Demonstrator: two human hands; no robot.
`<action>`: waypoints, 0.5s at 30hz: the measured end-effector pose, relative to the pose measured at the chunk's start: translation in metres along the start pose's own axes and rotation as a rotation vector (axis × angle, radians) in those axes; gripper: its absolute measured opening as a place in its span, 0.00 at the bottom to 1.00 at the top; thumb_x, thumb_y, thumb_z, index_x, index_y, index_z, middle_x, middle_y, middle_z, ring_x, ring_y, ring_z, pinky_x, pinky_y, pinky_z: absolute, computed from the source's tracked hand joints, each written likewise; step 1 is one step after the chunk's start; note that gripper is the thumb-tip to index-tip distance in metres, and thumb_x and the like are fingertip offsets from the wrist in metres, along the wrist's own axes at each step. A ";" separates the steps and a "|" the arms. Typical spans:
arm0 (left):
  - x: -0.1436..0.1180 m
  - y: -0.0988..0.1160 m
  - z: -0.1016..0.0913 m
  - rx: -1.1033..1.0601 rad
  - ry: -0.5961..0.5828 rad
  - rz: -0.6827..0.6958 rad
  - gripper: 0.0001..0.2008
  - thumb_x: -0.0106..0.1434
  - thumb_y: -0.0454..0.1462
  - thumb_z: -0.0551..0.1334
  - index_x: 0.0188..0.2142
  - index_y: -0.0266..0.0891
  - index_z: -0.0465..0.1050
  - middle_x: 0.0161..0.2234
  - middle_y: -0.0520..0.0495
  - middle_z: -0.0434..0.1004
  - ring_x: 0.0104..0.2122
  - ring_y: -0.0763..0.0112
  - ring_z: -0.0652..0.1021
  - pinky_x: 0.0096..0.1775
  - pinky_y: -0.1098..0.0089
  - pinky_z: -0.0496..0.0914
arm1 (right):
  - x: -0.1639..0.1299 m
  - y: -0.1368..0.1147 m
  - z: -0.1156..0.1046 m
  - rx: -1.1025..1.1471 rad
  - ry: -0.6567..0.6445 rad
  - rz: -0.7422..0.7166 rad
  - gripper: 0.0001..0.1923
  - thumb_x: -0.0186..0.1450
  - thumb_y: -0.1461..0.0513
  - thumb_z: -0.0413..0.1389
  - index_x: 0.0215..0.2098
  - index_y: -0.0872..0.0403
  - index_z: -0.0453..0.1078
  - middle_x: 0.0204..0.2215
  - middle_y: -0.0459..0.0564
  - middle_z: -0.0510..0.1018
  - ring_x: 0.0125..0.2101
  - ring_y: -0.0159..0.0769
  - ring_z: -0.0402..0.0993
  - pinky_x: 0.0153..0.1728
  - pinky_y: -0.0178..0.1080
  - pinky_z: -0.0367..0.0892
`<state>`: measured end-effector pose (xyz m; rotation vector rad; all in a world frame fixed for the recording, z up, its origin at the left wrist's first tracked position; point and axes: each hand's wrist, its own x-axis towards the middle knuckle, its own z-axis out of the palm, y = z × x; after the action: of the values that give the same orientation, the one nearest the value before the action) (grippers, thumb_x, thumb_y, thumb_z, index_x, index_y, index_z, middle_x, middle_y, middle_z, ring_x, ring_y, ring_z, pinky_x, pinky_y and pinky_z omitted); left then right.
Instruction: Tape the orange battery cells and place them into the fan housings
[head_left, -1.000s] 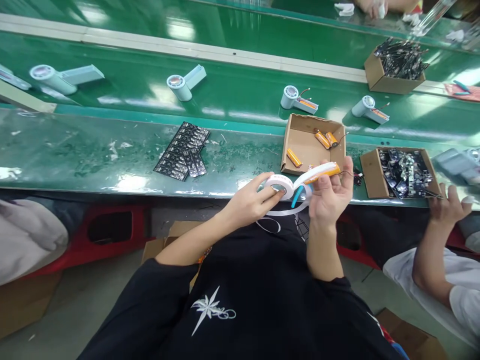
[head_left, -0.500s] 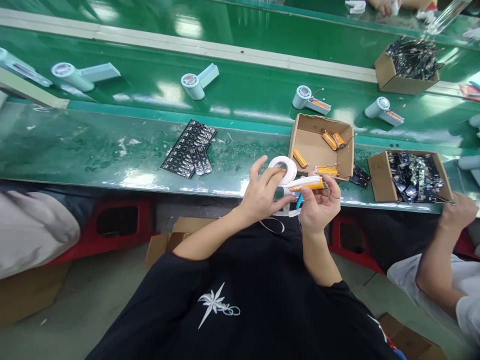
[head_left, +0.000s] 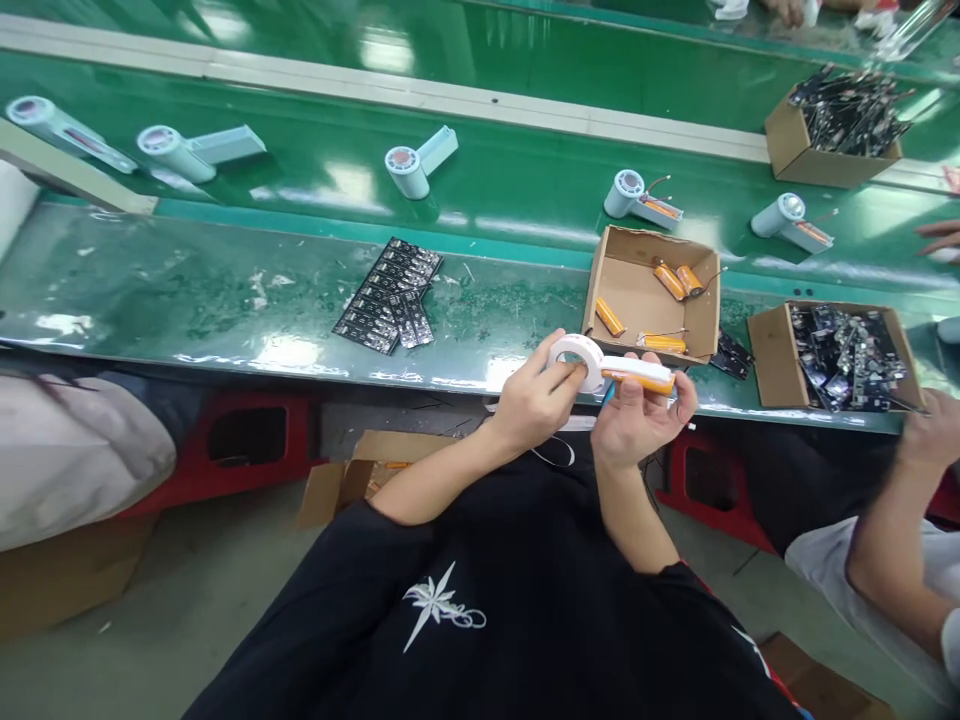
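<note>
Pinching the white roll of adhesive tape (head_left: pixel 576 357) in my left hand (head_left: pixel 534 402), its strip running rightward along the orange cylindrical battery (head_left: pixel 646 378) lying crosswise in my closed right hand (head_left: pixel 637 420), nearer.

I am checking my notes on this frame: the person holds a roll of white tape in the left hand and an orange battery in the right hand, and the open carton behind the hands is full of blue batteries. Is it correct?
Not quite. In the head view the carton holds orange batteries, and only a few. The rest stands: left hand on the tape roll, right hand holding the orange battery.
</note>
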<state>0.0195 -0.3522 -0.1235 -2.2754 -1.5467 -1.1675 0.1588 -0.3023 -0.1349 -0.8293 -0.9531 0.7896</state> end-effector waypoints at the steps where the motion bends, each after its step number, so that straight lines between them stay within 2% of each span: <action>1: -0.003 0.004 -0.003 0.005 -0.031 0.025 0.14 0.77 0.30 0.56 0.53 0.39 0.80 0.41 0.43 0.84 0.62 0.53 0.81 0.64 0.51 0.78 | 0.015 -0.001 -0.007 0.039 -0.062 0.071 0.26 0.65 0.52 0.74 0.57 0.42 0.72 0.51 0.49 0.85 0.49 0.46 0.87 0.52 0.53 0.84; 3: -0.011 0.005 -0.011 0.039 -0.143 0.107 0.14 0.77 0.30 0.59 0.56 0.39 0.79 0.44 0.43 0.85 0.65 0.52 0.79 0.60 0.57 0.80 | 0.057 -0.006 -0.026 0.118 -0.190 0.202 0.25 0.60 0.52 0.77 0.52 0.44 0.78 0.47 0.47 0.86 0.43 0.40 0.87 0.44 0.42 0.86; 4: -0.015 0.000 -0.015 0.078 -0.223 0.127 0.13 0.76 0.30 0.60 0.56 0.39 0.80 0.45 0.43 0.85 0.65 0.51 0.78 0.59 0.59 0.80 | 0.079 -0.010 -0.036 0.159 -0.216 0.217 0.23 0.59 0.52 0.79 0.49 0.43 0.79 0.45 0.45 0.86 0.40 0.37 0.86 0.40 0.37 0.85; 6: -0.016 -0.020 -0.024 0.163 -0.407 0.098 0.12 0.74 0.31 0.66 0.55 0.37 0.80 0.46 0.42 0.86 0.66 0.47 0.77 0.60 0.57 0.78 | 0.112 -0.019 -0.053 0.208 -0.155 0.138 0.23 0.57 0.54 0.80 0.47 0.42 0.81 0.45 0.43 0.86 0.41 0.33 0.85 0.37 0.31 0.83; 8: -0.008 -0.050 -0.031 0.167 -0.588 0.035 0.14 0.70 0.39 0.72 0.54 0.38 0.82 0.49 0.42 0.87 0.67 0.44 0.76 0.63 0.54 0.75 | 0.123 -0.025 -0.067 0.199 -0.136 0.129 0.27 0.53 0.57 0.82 0.47 0.43 0.80 0.44 0.44 0.87 0.41 0.35 0.86 0.37 0.33 0.83; 10: 0.012 -0.083 -0.036 0.059 -0.731 -0.014 0.17 0.69 0.49 0.73 0.51 0.43 0.84 0.50 0.45 0.87 0.62 0.49 0.79 0.59 0.58 0.75 | 0.113 -0.026 -0.076 0.140 -0.164 0.202 0.30 0.50 0.60 0.83 0.47 0.44 0.78 0.41 0.46 0.88 0.39 0.41 0.87 0.35 0.38 0.84; 12: 0.042 -0.116 -0.037 -0.011 -0.759 -0.117 0.17 0.74 0.54 0.66 0.46 0.46 0.85 0.47 0.48 0.88 0.53 0.58 0.83 0.51 0.64 0.75 | 0.094 -0.021 -0.084 0.064 -0.179 0.284 0.31 0.49 0.60 0.82 0.45 0.46 0.75 0.38 0.48 0.88 0.38 0.46 0.89 0.33 0.41 0.84; 13: 0.059 -0.133 -0.035 0.017 -0.716 -0.193 0.19 0.76 0.54 0.62 0.44 0.45 0.85 0.46 0.48 0.88 0.49 0.61 0.83 0.48 0.65 0.75 | 0.085 -0.018 -0.087 0.024 -0.178 0.312 0.30 0.49 0.60 0.82 0.44 0.46 0.74 0.38 0.49 0.88 0.38 0.48 0.89 0.32 0.42 0.84; 15: 0.095 -0.171 -0.031 0.181 -0.562 -0.346 0.21 0.78 0.51 0.57 0.45 0.42 0.85 0.47 0.42 0.86 0.50 0.58 0.81 0.49 0.63 0.73 | 0.073 -0.012 -0.093 -0.057 -0.167 0.343 0.30 0.49 0.57 0.81 0.43 0.45 0.73 0.37 0.51 0.88 0.37 0.53 0.89 0.31 0.44 0.84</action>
<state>-0.1249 -0.2219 -0.0873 -2.3934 -2.2045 -0.4103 0.2726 -0.2683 -0.1294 -1.0034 -0.9972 1.1463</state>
